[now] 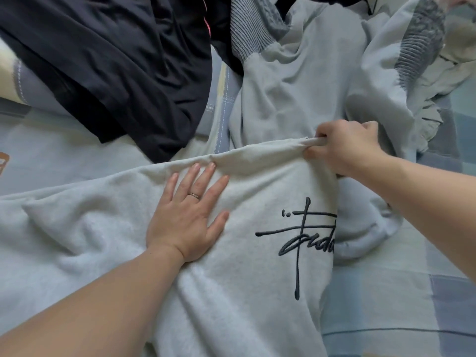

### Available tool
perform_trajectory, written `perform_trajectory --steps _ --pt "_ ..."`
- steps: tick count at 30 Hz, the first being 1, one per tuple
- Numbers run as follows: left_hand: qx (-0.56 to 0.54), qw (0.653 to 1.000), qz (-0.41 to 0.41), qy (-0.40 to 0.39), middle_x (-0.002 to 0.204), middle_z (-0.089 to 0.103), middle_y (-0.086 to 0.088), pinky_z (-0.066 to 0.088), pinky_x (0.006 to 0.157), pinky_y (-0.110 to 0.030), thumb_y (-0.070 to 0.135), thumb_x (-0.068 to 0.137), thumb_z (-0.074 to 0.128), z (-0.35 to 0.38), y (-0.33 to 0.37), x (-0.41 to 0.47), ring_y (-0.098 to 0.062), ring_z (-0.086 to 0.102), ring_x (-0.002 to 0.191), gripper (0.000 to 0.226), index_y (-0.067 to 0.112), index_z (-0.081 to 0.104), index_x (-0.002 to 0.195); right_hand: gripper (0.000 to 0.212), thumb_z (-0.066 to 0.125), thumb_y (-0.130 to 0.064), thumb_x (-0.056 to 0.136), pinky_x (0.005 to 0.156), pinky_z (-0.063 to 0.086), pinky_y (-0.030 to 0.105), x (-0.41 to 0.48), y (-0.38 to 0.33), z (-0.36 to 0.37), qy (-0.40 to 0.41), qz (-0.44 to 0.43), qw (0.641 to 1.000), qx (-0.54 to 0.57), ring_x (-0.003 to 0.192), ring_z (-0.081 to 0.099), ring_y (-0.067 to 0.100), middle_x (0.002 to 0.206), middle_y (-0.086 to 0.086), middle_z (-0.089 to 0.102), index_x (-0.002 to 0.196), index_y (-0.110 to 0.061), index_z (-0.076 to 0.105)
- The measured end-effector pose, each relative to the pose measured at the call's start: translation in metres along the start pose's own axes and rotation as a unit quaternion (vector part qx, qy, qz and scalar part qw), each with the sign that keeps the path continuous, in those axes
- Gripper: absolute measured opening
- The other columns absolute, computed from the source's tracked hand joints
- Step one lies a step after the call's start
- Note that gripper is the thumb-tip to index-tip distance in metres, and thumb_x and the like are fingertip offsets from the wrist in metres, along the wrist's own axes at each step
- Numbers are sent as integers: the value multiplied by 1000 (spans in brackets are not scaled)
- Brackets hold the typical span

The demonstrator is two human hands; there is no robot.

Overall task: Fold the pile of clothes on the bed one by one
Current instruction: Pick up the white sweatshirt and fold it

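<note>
Spread before me on the bed, a pale grey fleecy sweatshirt (231, 253) with black script lettering lies creased; my left hand (186, 215) presses it flat, fingers straight, while my right hand (345, 145) pinches its folded edge.

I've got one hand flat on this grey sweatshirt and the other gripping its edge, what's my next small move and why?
Probably pull the right hand slightly rightward to tauten the edge of the sweatshirt: it looks bunched in that grip and wrinkled toward the left hand, which presses flat and can anchor the cloth.
</note>
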State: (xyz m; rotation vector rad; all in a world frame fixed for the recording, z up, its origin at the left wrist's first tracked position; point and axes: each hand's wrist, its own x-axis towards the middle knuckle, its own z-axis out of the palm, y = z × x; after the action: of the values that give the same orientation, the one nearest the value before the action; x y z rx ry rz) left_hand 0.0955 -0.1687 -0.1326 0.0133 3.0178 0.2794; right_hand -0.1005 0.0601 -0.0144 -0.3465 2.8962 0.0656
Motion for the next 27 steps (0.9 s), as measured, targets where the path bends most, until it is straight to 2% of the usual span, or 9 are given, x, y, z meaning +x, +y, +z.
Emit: perform_trajectory --steps 2,4,7,11,14,17,22,25,27 --pt "4 1000 0 5 169 7 4 3 125 -48 62 97 21 1 0 0 -19 0 156 68 35 19 160 29 69 -40 83 86 31 39 0 -1 6 -10 -6 998 60 82 52 27 71 -4 56 74 -22 48" --pt "7 1000 -2 7 169 9 4 5 125 -49 61 97 23 2 0 0 -19 1 156 67 35 22 159 27 71 -30 82 71 42 34 1 -3 7 -77 -43 988 129 79 52 26 75 -3 55 80 -21 46" --pt "11 1000 1 15 168 15 3 8 124 -50 59 97 27 2 1 0 -20 6 156 67 33 26 158 32 78 -33 81 69 40 33 8 2 -7 -153 -79 982 79 88 55 26 91 -1 60 98 -23 53" --pt "16 1000 1 13 168 17 3 11 124 -51 59 96 27 2 1 0 -21 9 156 67 32 28 158 42 75 -47 81 89 33 42 12 5 -2 8 -62 998 -14 101 55 31 104 5 64 112 -24 57" --pt "23 1000 1 18 168 17 2 10 124 -51 58 96 28 2 1 0 -21 10 155 67 31 30 157 46 63 -28 81 106 26 49 -15 -22 24 164 -215 963 -9 126 44 32 132 12 58 125 -20 61" --pt "27 999 2 24 168 18 2 10 124 -50 57 96 30 3 0 1 -21 12 155 67 30 29 157 55 44 -37 94 120 10 54 -42 -55 61 99 -340 934 -44 150 24 28 161 3 36 148 -26 49" --pt "25 999 4 31 167 22 2 11 123 -50 54 95 32 5 0 2 -22 15 154 66 29 32 156 63 10 -62 101 120 -17 54 -22 -36 86 -33 -235 966 -99 155 -11 18 168 -10 -5 159 -39 0" --pt "26 999 2 26 167 21 3 10 123 -49 54 96 31 7 -1 0 -21 13 155 65 31 31 157 71 9 -68 98 120 -15 54 6 5 74 -50 -72 993 -76 155 -13 19 168 -11 -10 160 -35 -3" --pt "22 1000 2 21 167 19 3 9 124 -49 55 96 30 7 -1 0 -21 12 155 66 31 30 157 73 10 -68 98 121 -13 55 7 23 65 -55 -39 995 -69 154 -14 18 168 -10 -10 161 -33 -1"
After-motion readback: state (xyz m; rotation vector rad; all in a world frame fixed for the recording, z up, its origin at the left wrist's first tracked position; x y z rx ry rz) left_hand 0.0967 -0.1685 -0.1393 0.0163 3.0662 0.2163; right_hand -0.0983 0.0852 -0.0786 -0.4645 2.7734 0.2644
